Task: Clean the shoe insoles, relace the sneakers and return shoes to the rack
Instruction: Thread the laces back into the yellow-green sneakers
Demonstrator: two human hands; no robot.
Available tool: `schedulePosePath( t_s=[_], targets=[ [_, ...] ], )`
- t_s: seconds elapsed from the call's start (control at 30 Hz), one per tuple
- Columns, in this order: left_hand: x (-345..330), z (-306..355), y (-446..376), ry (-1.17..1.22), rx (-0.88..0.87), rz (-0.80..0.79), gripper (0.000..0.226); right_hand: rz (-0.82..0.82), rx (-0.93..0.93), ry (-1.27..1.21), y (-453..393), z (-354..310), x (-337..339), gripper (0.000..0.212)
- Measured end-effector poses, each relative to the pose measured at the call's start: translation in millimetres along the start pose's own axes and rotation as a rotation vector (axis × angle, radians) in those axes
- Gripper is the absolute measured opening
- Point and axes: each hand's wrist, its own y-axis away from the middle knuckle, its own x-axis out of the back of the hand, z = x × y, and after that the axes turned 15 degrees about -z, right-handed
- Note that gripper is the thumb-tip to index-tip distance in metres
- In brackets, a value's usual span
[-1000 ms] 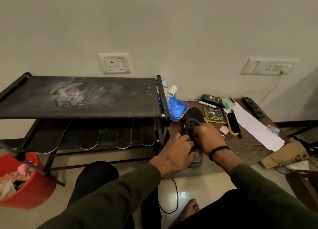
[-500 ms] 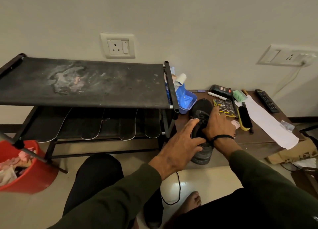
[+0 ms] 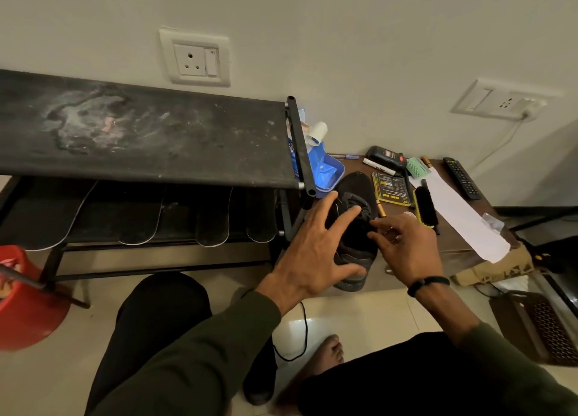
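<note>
- Right now one black sneaker [image 3: 353, 225] sits on the low brown bench [image 3: 463, 250], just right of the shoe rack [image 3: 156, 140], its long axis running from the heel at the bench's near edge to the toe toward the wall.
- Left hand [image 3: 312, 256] is spread wide, fingers straight, lying over the sneaker's left flank with its fingertips up near the laces; its grip holds nothing.
- Right hand [image 3: 403, 246] is at the sneaker's right side, fingers loosely curled; whether its grip pinches a lace I cannot tell.
- Both hands are about equally near; the sneaker lies between them, just ahead.
- Counted: one sneaker, two hands, one brush [image 3: 425, 207], and about five insoles [image 3: 212, 218] on the rack's lower shelf.
</note>
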Motion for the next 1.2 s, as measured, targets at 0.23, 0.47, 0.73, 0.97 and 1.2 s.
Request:
schedulePosePath(
  t_s=[0.23, 0.47, 0.73, 0.97, 1.2],
  targets=[
    [-6, -8, 12, -0.046, -0.122, -0.077, 0.085, -0.069, -0.163, 0.23, -42, -15, -11, 0.042],
    [-14, -9, 12, -0.142, -0.18, 0.024, 0.049, -0.176, -0.382, 0.404, -59, -22, -18, 0.05],
    [-13, -12, 15, 0.038, 0.066, -0.004, 0.065, -0.153, -0.259, -0.284, -13, -15, -5, 0.055],
    [-6, -3, 24, 0.115, -0.05, -0.074, 0.028, -0.544, -0.072, -0.003, 44, -23, 1, 0.057],
    [32, 22, 61, 0.333, -0.112, -0.403, 0.028, -0.714, -0.112, 0.159, 97, -78, 54, 0.047]
  ],
)
